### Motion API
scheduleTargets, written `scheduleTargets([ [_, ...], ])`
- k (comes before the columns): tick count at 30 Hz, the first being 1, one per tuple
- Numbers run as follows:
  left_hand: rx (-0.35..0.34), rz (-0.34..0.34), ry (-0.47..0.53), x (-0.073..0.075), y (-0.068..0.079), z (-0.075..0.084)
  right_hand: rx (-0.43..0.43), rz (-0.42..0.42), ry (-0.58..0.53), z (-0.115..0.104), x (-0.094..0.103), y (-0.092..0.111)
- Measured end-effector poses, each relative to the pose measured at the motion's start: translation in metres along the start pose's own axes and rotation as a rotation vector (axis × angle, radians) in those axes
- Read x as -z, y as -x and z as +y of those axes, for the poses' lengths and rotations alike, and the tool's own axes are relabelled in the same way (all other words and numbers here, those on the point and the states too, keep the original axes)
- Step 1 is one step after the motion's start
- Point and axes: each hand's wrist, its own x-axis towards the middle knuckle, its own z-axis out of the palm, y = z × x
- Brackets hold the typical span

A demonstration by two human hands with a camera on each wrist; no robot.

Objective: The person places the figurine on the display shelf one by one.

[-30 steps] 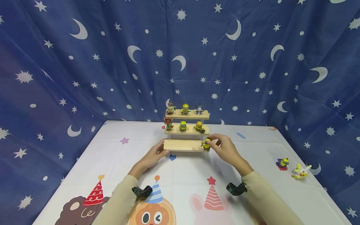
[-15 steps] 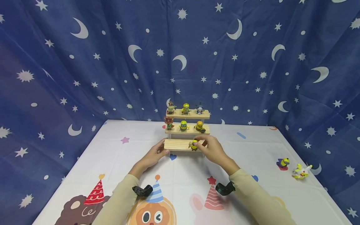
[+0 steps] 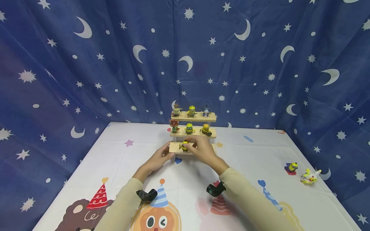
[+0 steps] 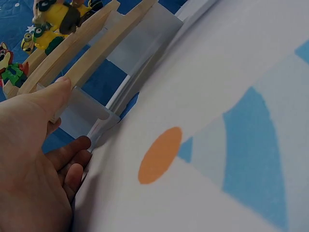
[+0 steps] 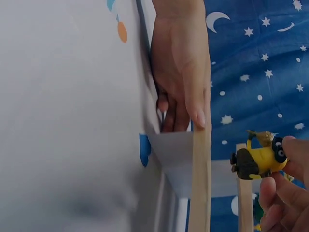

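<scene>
My right hand [image 3: 203, 150] pinches a small yellow Minion figurine [image 5: 260, 158] between thumb and fingers. In the right wrist view the figurine hangs apart from the boards; the head view shows it over the left part of the bottom step. My left hand [image 3: 157, 158] holds the left end of a three-step wooden display shelf [image 3: 176, 147], its thumb [image 4: 60, 94] against the bottom board's edge and the other fingers beside the clear side support. Figurines occupy the upper steps, among them a red fox-like one [image 3: 174, 125] and a goggled yellow one [image 3: 189, 128].
At the table's right side lie a caped Minion figurine [image 3: 291, 166] and a white-and-yellow figurine [image 3: 309, 176]. A cartoon-printed white cloth [image 3: 121, 166] covers the table. Behind it hangs a blue curtain [image 3: 162, 73] with moons and stars.
My right hand has carried the Minion figurine leftward along the bottom step, from its right end toward its left part. The left hand stays at the shelf's left end.
</scene>
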Motion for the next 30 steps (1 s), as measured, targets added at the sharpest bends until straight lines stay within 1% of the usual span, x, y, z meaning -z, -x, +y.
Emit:
scheduleTargets([
  [3, -0.012, -0.009, -0.003, 0.000, 0.000, 0.001, -0.004, 0.004, 0.005, -0.002, -0.006, -0.005],
  [7, -0.029, -0.014, -0.008, 0.000, 0.000, 0.001, -0.036, -0.010, -0.004, -0.005, -0.013, -0.011],
  [16, -0.025, -0.014, -0.002, 0.002, 0.001, 0.000, -0.073, -0.030, -0.022, -0.006, -0.030, -0.022],
  [25, -0.009, -0.016, 0.003, 0.002, 0.002, 0.000, -0.108, -0.042, -0.041, -0.012, -0.034, -0.030],
  [30, -0.012, -0.015, 0.007, 0.003, 0.003, 0.002, -0.108, -0.049, -0.036, -0.013, -0.036, -0.032],
])
